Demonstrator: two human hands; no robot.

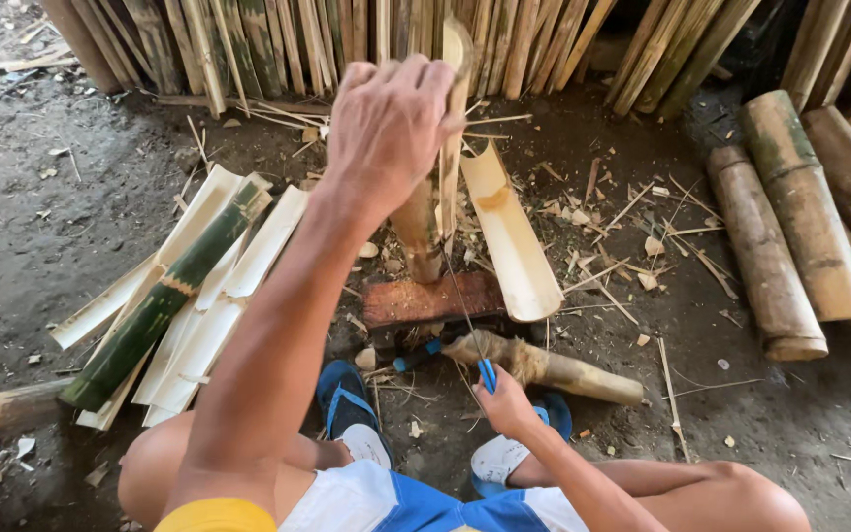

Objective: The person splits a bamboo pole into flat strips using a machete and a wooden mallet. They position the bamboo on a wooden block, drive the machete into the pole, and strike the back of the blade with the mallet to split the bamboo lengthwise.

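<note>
Your left hand [386, 123] clamps the upright bamboo piece [425, 222] (on a wooden block [432, 299]) | your right hand [504, 402] is closed around a blue-handled tool [486, 374], probably a knife.

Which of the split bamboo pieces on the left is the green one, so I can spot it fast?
Start at the fan of pale split slats lying on the dirt left of the left hand. On top of them lies the green bamboo piece, running diagonally from lower left to upper right. It alone shows dark green skin; its neighbours are cream-coloured.
</note>
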